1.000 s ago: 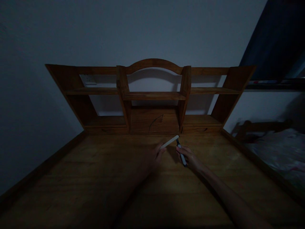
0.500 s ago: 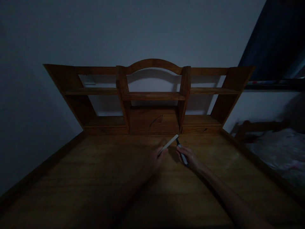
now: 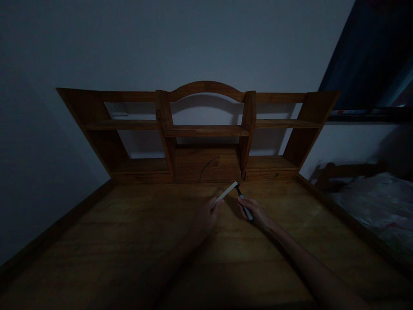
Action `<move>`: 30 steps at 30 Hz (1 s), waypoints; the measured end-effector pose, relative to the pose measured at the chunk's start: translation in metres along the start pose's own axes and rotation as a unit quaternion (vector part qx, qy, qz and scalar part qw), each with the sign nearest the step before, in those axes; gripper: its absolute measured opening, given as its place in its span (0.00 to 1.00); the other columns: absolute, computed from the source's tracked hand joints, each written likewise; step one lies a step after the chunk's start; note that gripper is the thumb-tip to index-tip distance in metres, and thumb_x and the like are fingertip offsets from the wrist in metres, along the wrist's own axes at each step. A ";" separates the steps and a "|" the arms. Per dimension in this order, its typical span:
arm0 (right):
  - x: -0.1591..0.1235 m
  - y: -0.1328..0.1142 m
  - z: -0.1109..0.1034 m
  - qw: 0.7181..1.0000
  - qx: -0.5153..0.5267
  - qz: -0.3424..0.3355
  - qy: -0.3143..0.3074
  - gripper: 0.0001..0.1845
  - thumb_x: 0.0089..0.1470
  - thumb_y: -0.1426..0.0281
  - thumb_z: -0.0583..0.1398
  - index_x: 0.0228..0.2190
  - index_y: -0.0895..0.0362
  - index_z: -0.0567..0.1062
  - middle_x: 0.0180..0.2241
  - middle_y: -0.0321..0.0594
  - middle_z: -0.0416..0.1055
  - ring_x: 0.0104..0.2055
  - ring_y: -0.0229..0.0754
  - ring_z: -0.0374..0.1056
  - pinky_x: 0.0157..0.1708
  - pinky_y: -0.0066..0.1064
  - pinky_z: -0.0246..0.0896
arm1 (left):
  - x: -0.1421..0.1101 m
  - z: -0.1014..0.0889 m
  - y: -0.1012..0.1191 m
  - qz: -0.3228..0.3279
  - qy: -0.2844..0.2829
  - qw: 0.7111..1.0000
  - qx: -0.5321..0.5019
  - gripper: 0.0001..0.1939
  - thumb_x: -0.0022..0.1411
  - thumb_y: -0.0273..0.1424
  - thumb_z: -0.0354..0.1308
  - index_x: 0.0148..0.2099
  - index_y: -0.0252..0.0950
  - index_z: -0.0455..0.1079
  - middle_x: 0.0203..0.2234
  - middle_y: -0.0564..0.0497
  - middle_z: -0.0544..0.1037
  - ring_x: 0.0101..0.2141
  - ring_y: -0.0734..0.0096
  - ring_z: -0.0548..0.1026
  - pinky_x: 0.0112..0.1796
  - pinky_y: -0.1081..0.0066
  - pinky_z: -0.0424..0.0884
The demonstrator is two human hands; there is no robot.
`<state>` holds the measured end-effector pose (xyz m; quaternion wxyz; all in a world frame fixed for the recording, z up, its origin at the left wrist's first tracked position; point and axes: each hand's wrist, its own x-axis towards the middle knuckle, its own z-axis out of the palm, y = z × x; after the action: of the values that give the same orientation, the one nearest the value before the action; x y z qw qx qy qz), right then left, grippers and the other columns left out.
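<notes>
Over the far middle of a wooden desk [image 3: 129, 241], my left hand [image 3: 204, 217] is closed on a thin white stick-like piece [image 3: 226, 193] that points up and to the right. My right hand [image 3: 256, 213] is closed on a pen-like object [image 3: 244, 206] with a dark tip and pale body. The dark tip meets the upper end of the white piece. The room is dim, so finer detail of both items is lost.
A wooden hutch [image 3: 203, 129] with open shelves and an arched top stands at the desk's back edge against a pale wall. A raised rim runs along the desk's left and right sides. A bed with pale bedding [image 3: 377, 206] lies to the right.
Both hands and the two items stay together, shifted slightly left and up in view. The dark tip has closed up to the end of the white piece.
</notes>
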<state>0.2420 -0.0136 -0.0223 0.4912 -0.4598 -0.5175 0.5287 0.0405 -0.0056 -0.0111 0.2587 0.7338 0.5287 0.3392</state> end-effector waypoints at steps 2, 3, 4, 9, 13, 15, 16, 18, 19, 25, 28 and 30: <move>0.001 0.001 0.000 1.000 0.004 0.000 -0.004 0.23 0.49 0.50 0.59 0.19 0.57 0.66 0.14 0.31 0.58 0.16 0.32 0.51 0.17 0.26 0.40 | 0.002 -0.001 -0.002 0.014 0.003 1.000 -0.005 0.22 0.65 0.45 0.42 0.47 0.39 0.71 0.37 0.48 0.78 0.38 0.65 0.75 0.40 0.69 0.68; 0.002 0.001 -0.001 1.000 0.005 0.000 -0.007 0.23 0.49 0.50 0.59 0.19 0.57 0.66 0.14 0.31 0.58 0.16 0.32 0.51 0.17 0.26 0.40 | 0.003 -0.002 -0.003 0.017 0.005 1.000 -0.008 0.23 0.65 0.46 0.41 0.46 0.39 0.71 0.37 0.49 0.78 0.37 0.66 0.75 0.40 0.69 0.68; 0.002 0.001 -0.001 1.000 0.005 0.000 -0.010 0.23 0.49 0.50 0.59 0.19 0.57 0.66 0.15 0.31 0.58 0.16 0.32 0.51 0.17 0.26 0.39 | 0.004 -0.003 -0.004 0.015 0.007 1.000 -0.010 0.23 0.65 0.46 0.41 0.45 0.38 0.71 0.36 0.49 0.78 0.36 0.66 0.75 0.39 0.70 0.68; 0.001 -0.001 0.000 1.000 0.014 0.005 0.000 0.22 0.49 0.52 0.60 0.20 0.57 0.66 0.15 0.30 0.58 0.16 0.32 0.51 0.17 0.26 0.39 | 0.005 -0.012 -0.001 0.024 0.016 0.998 -0.051 0.24 0.66 0.46 0.39 0.45 0.39 0.71 0.34 0.51 0.78 0.35 0.68 0.75 0.37 0.71 0.68; -0.001 -0.004 0.001 1.000 0.002 0.005 -0.008 0.23 0.50 0.50 0.58 0.20 0.57 0.66 0.13 0.30 0.57 0.15 0.32 0.50 0.16 0.27 0.38 | -0.001 -0.010 0.005 0.057 -0.025 0.997 -0.034 0.22 0.65 0.46 0.42 0.51 0.41 0.68 0.34 0.50 0.78 0.34 0.67 0.76 0.37 0.70 0.69; -0.002 -0.005 0.001 1.000 0.000 -0.002 -0.009 0.23 0.50 0.51 0.58 0.19 0.57 0.66 0.13 0.31 0.57 0.15 0.32 0.50 0.16 0.26 0.38 | -0.001 -0.006 0.004 0.048 -0.027 0.998 -0.015 0.22 0.65 0.45 0.43 0.52 0.41 0.68 0.34 0.49 0.78 0.35 0.65 0.76 0.38 0.69 0.68; -0.002 -0.005 0.001 1.000 -0.002 -0.005 -0.008 0.23 0.50 0.51 0.58 0.19 0.57 0.66 0.13 0.31 0.57 0.15 0.32 0.51 0.16 0.26 0.39 | -0.001 -0.004 0.003 0.041 -0.024 0.999 -0.010 0.22 0.65 0.44 0.43 0.51 0.40 0.69 0.34 0.49 0.79 0.35 0.65 0.76 0.39 0.69 0.68; -0.002 -0.004 0.002 1.000 -0.007 -0.008 -0.004 0.23 0.50 0.51 0.58 0.19 0.57 0.66 0.13 0.31 0.58 0.15 0.32 0.51 0.16 0.26 0.39 | 0.002 -0.003 0.000 0.031 -0.015 0.999 -0.010 0.22 0.65 0.45 0.41 0.49 0.39 0.70 0.34 0.49 0.78 0.36 0.65 0.76 0.39 0.68 0.68; -0.001 -0.003 0.002 1.000 -0.010 -0.009 -0.004 0.24 0.50 0.50 0.58 0.18 0.57 0.66 0.13 0.31 0.58 0.15 0.32 0.50 0.16 0.26 0.39 | 0.004 -0.003 -0.002 0.028 -0.008 1.000 -0.013 0.23 0.65 0.45 0.41 0.48 0.39 0.70 0.35 0.49 0.78 0.36 0.65 0.75 0.39 0.68 0.68; -0.002 -0.003 0.002 1.000 -0.011 -0.021 -0.013 0.24 0.53 0.51 0.57 0.18 0.57 0.66 0.13 0.31 0.57 0.15 0.32 0.51 0.16 0.26 0.38 | 0.005 -0.011 -0.003 0.018 0.005 1.000 -0.004 0.24 0.66 0.46 0.38 0.46 0.38 0.70 0.29 0.51 0.77 0.31 0.68 0.75 0.33 0.72 0.67; -0.003 -0.006 0.001 0.999 -0.023 -0.028 -0.020 0.24 0.54 0.52 0.55 0.18 0.57 0.66 0.12 0.31 0.57 0.15 0.32 0.51 0.16 0.26 0.39 | 0.001 -0.007 -0.002 0.034 -0.015 0.999 0.020 0.23 0.66 0.46 0.41 0.51 0.40 0.68 0.31 0.50 0.78 0.32 0.67 0.75 0.33 0.72 0.67; -0.003 -0.007 0.001 0.999 -0.031 -0.032 -0.022 0.25 0.54 0.52 0.55 0.17 0.57 0.66 0.12 0.32 0.58 0.15 0.32 0.51 0.17 0.26 0.40 | 0.001 -0.003 -0.002 0.031 -0.017 0.998 0.045 0.23 0.66 0.45 0.41 0.52 0.40 0.67 0.33 0.48 0.78 0.34 0.65 0.76 0.35 0.71 0.67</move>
<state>0.2416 -0.0171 -0.0152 0.4818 -0.4466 -0.5587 0.5062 0.0367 -0.0043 -0.0106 0.2238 0.7665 0.5160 0.3100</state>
